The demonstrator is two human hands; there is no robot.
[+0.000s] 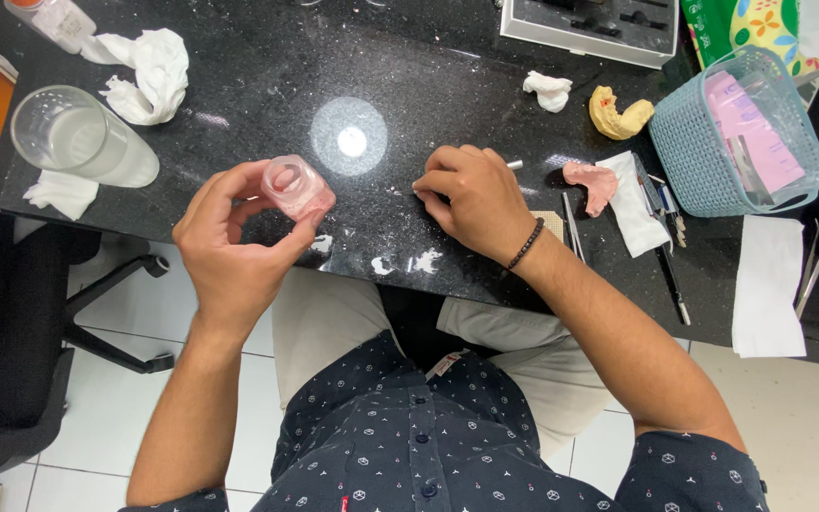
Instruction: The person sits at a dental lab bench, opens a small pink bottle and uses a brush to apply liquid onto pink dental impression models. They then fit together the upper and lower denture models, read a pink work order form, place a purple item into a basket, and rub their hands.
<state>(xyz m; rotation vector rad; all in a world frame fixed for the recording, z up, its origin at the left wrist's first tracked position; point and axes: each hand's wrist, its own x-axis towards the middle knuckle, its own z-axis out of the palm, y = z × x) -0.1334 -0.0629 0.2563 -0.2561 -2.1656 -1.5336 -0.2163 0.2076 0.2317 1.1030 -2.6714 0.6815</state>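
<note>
My left hand (234, 237) holds a small pink translucent cup-shaped piece (294, 186) between thumb and fingers, lifted just above the front of the black stone countertop (267, 76). My right hand (471, 199) rests knuckles-up on the counter, its fingers curled around a thin metal tool (514, 165) whose tip pokes out to the right. White powder smears (409, 263) lie on the counter between and below the hands.
A clear beaker (78, 137) and crumpled tissues (149, 71) lie at the left. To the right are a pink dental cast (591, 182), a yellow dental cast (618, 116), a white cloth with instruments (661, 246), a teal basket (741, 133), and a grey tray (590, 27) at the back.
</note>
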